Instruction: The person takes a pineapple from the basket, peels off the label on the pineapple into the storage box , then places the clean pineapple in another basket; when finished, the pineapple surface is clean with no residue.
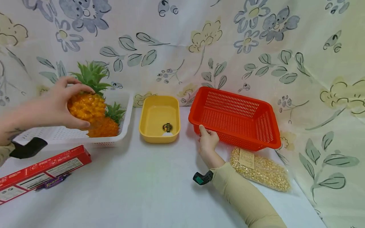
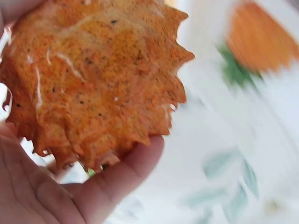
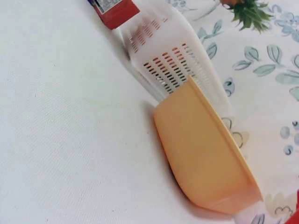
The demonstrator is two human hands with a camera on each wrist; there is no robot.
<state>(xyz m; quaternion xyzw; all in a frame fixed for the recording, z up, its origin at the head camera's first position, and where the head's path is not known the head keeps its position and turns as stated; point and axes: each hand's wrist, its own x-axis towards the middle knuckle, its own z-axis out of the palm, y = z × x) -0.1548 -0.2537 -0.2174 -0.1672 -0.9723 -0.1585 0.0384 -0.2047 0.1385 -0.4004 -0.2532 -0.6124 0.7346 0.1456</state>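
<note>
My left hand (image 1: pixel 64 103) grips an orange toy pineapple (image 1: pixel 86 107) with green leaves, fingers over its top and thumb below. It is raised over the white slotted basket (image 1: pixel 126 122). Inside that basket is a second pineapple (image 1: pixel 106 128), partly hidden behind the first. In the left wrist view the held pineapple (image 2: pixel 93 79) shows its spiky, shiny skin close up. My right hand (image 1: pixel 208 142) pinches the near left rim of the red plastic basket (image 1: pixel 233 114), thumb on the outer edge. The right wrist view does not show the right hand.
A yellow tub (image 1: pixel 159 137) with a round dark sticker inside stands between the baskets. A clear bag of corn kernels (image 1: pixel 268 171) lies before the red basket. At the left lie a long red box (image 1: pixel 45 167) and a purple-wrapped snack (image 1: pixel 52 182). Floral cloth (image 1: pixel 182 38) hangs behind.
</note>
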